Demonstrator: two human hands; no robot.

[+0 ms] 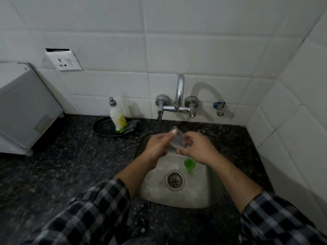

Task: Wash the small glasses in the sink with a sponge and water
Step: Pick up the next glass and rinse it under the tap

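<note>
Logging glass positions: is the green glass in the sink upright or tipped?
Upright: the green glass stands on the sink floor beside the drain, mouth up.

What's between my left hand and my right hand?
A clear glass, tilted, held by both the left hand and right hand above the sink. The head view shows it.

A black speckled granite countertop (70,165) runs to a wall of white tiles (194,41). Near its back edge lies a round black tray (102,128), on which a dish-soap bottle (117,119) stands upright (grey cap, yellow-green label) with a dark crumpled object (132,126) just beside it. A white appliance (23,106) fills the countertop's left end. On the wall are a white socket plate (64,61), a chrome mixer tap (179,92) and, to its right, a small blue-handled valve (219,107).
</note>
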